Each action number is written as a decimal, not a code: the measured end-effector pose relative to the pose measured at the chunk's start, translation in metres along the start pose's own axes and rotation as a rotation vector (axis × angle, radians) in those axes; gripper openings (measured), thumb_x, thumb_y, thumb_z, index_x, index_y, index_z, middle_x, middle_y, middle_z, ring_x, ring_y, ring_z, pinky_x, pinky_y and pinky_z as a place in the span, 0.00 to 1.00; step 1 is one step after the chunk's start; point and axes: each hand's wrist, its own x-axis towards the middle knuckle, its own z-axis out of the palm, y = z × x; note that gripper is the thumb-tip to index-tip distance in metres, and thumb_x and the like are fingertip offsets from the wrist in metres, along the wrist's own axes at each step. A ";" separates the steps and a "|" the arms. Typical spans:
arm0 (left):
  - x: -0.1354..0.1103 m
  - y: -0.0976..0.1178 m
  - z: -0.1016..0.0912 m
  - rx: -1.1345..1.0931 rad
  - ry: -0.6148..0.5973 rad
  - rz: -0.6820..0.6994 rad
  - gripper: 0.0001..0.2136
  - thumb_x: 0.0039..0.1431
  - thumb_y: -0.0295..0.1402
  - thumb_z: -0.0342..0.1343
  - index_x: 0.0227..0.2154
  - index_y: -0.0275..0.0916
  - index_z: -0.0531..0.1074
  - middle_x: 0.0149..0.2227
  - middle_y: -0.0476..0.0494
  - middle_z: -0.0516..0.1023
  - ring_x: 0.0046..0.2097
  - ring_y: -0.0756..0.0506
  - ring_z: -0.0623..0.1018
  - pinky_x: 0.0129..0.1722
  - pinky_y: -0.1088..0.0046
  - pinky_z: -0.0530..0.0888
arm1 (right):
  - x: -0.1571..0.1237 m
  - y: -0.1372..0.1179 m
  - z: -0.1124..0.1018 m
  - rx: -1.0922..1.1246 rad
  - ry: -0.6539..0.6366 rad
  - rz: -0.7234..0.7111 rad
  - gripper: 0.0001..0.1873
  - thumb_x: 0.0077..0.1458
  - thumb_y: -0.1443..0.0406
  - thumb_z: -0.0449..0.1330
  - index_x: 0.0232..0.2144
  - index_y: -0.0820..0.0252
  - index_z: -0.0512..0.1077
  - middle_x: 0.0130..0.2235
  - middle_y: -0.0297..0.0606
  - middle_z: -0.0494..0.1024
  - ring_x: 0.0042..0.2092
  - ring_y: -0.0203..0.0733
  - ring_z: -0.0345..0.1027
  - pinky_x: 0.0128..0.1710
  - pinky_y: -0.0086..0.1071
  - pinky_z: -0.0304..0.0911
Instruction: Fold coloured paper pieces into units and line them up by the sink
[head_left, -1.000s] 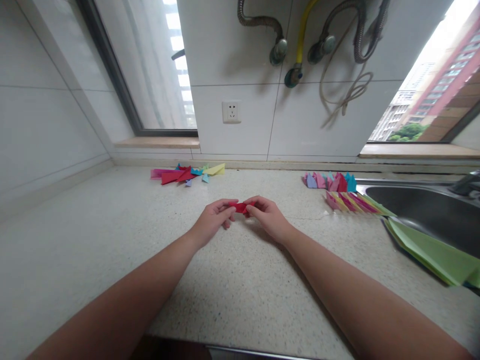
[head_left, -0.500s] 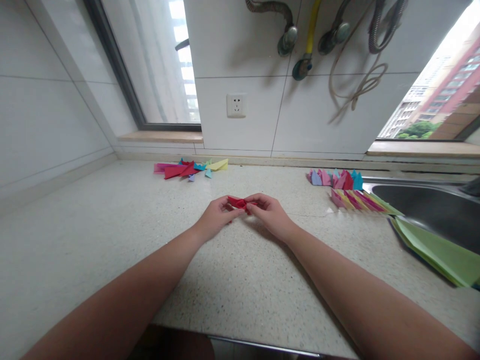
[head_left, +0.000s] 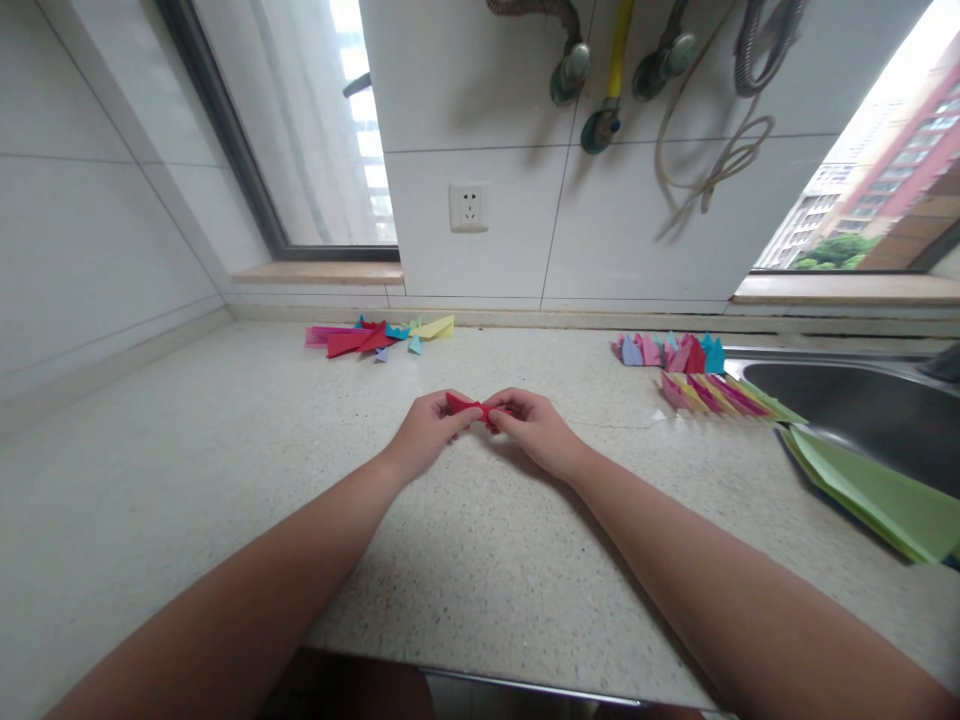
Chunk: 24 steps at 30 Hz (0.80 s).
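A small piece of folded red paper (head_left: 484,410) is held just above the speckled countertop (head_left: 450,560), near the middle of the view. My left hand (head_left: 431,425) pinches its left end between thumb and fingers. At the other end, my right hand (head_left: 536,425) grips the paper with its thumb on the near side. The fingertips of both hands almost meet, and they cover part of the folds.
Colourful folded paper pieces (head_left: 360,340) lie at the back left. To the right stand a row of small folded shapes (head_left: 667,352) and a fan of folded strips (head_left: 716,395). Green paper sheets (head_left: 870,490) lie beside the steel sink (head_left: 847,400). A wall socket (head_left: 469,207) is behind.
My left thumb has shifted across the red paper, and the paper's left part now looks flatter. My right hand stays almost in place. The camera view has moved slightly.
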 end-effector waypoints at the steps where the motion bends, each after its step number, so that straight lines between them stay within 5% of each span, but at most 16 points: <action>1: 0.000 -0.001 0.000 -0.001 0.002 -0.003 0.14 0.52 0.43 0.65 0.31 0.36 0.76 0.26 0.49 0.74 0.26 0.52 0.68 0.26 0.74 0.64 | 0.000 0.001 0.000 -0.012 -0.004 0.000 0.12 0.53 0.59 0.63 0.36 0.62 0.74 0.31 0.36 0.76 0.31 0.35 0.66 0.35 0.33 0.61; 7: 0.000 0.000 0.000 -0.024 0.002 -0.033 0.14 0.51 0.42 0.66 0.32 0.35 0.77 0.26 0.49 0.74 0.26 0.52 0.68 0.26 0.74 0.64 | 0.001 0.004 -0.003 -0.066 0.011 -0.014 0.12 0.53 0.59 0.64 0.35 0.62 0.75 0.30 0.36 0.76 0.31 0.36 0.66 0.34 0.33 0.62; 13: 0.001 0.002 -0.001 -0.063 -0.063 -0.028 0.16 0.55 0.41 0.63 0.42 0.36 0.78 0.36 0.42 0.78 0.30 0.50 0.71 0.27 0.73 0.66 | 0.002 0.007 -0.009 -0.048 0.030 -0.012 0.14 0.52 0.59 0.65 0.38 0.62 0.75 0.33 0.37 0.78 0.32 0.36 0.68 0.36 0.33 0.63; 24: 0.001 0.000 -0.001 0.010 -0.035 0.002 0.13 0.54 0.42 0.63 0.35 0.36 0.79 0.27 0.48 0.74 0.26 0.52 0.67 0.26 0.74 0.62 | 0.001 0.002 0.002 -0.074 0.087 -0.015 0.16 0.48 0.56 0.68 0.34 0.62 0.75 0.33 0.38 0.78 0.33 0.37 0.68 0.36 0.34 0.62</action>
